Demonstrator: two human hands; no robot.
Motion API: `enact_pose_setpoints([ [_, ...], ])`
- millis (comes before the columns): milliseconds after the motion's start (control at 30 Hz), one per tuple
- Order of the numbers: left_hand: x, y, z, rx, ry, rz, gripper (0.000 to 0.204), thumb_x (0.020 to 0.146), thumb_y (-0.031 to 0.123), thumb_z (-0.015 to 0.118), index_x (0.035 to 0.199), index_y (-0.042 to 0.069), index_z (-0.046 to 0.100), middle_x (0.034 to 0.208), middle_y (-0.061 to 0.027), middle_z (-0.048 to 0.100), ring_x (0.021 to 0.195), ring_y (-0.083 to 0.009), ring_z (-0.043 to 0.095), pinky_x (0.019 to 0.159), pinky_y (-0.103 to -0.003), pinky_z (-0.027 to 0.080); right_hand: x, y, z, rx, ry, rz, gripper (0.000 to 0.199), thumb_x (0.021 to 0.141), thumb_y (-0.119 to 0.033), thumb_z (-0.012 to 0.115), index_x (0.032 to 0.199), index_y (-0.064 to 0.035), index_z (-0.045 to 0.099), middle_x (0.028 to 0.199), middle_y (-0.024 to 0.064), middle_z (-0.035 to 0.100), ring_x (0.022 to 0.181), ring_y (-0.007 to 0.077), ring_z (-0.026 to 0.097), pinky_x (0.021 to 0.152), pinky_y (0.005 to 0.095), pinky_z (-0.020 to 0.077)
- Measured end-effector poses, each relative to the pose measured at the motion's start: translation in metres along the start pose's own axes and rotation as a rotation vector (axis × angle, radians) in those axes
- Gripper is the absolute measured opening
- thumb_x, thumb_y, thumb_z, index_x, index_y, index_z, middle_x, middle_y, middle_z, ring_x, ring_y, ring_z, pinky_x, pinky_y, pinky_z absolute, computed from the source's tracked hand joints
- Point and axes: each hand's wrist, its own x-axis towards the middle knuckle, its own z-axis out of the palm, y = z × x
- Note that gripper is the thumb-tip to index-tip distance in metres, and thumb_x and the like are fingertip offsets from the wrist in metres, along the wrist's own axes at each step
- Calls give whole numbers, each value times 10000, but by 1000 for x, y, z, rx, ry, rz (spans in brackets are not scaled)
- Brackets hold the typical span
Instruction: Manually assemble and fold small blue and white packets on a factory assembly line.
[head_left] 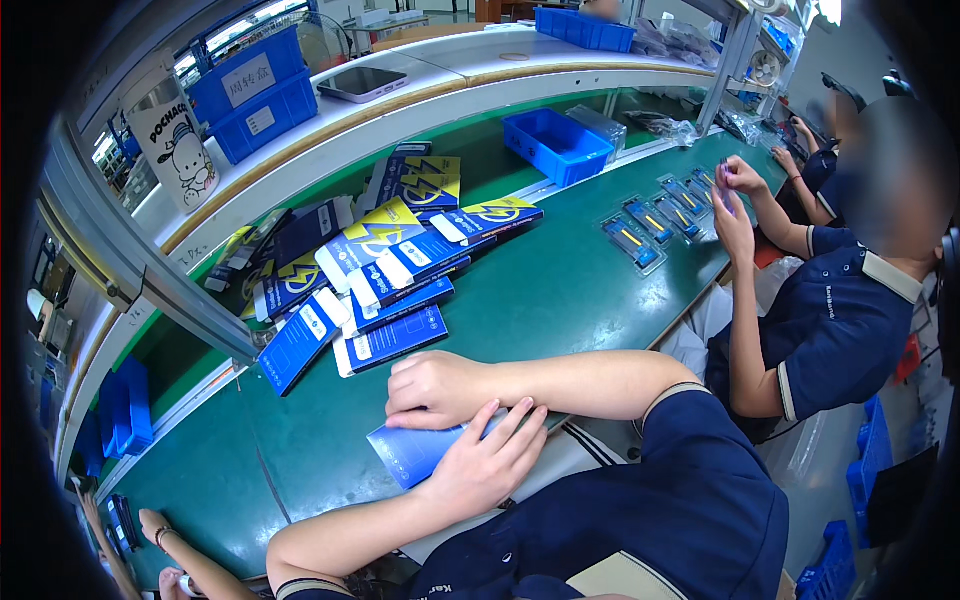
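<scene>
Left hand (488,462) lies fingers spread on a blue carton (405,455); right hand (435,390) curls, grip hidden — seemingly mid-job, with open-flapped cartons (420,256) heaped at eleven o'clock.

Shelf: white with a brown edge (475,62), running above the back of the table (530,310)
Cup: white, with a cartoon print (180,150), at the shelf's left end
Stacked bins: two, blue (262,128), just beside the cup
Phone: lying flat on the shelf (362,84), right of the stacked bins
Table bin: blue (558,168), toward the table's back edge
Clear packs: in a row (635,240) on the green tabletop
Co-worker: dark shirt, pale collar (825,325), at the right
Crates: blue (868,462), lower right
</scene>
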Motion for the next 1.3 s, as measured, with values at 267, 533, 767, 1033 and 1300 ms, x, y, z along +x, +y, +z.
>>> enact_pose_setpoints([
  [267, -3, -5, 5, -81, -51, -1, 513, 880, 323, 651, 1338, 100, 589, 1478, -113, 476, 1415, -306, 389, 1136, -531, 307, 0, -2, 2, 52, -18, 69, 162, 861, -190, 718, 811, -38, 694, 789, 100, 630, 736, 294, 627, 639, 406, 509],
  [533, -4, -6, 5, -153, -57, -10, 523, 882, 312, 602, 1340, 62, 578, 1482, -114, 482, 1432, -279, 383, 1184, -482, 237, 1, -4, 1, -4, -69, 63, 151, 851, -184, 705, 824, -38, 678, 814, 112, 609, 766, 318, 638, 660, 426, 510],
  [767, -5, -6, 5, -150, -61, -11, 537, 876, 316, 607, 1347, 60, 572, 1492, -116, 470, 1438, -281, 371, 1187, -481, 224, 1, -4, 1, 23, -65, 71, 148, 855, -180, 702, 838, -35, 679, 821, 113, 613, 778, 317, 638, 665, 421, 511],
  [1033, -6, -6, 5, -143, -64, -9, 526, 883, 315, 599, 1344, 64, 575, 1500, -118, 460, 1443, -285, 359, 1187, -481, 214, 1, -2, 1, 31, -82, 77, 150, 859, -183, 698, 851, -35, 682, 829, 113, 618, 789, 316, 639, 673, 416, 514],
  [1300, -7, -5, 7, -89, -73, 1, 545, 885, 362, 647, 1360, 107, 564, 1500, -109, 449, 1421, -307, 376, 1151, -522, 292, 0, -1, 4, -10, -87, 42, 143, 857, -186, 716, 892, -50, 694, 838, 92, 629, 794, 298, 634, 678, 410, 522],
])
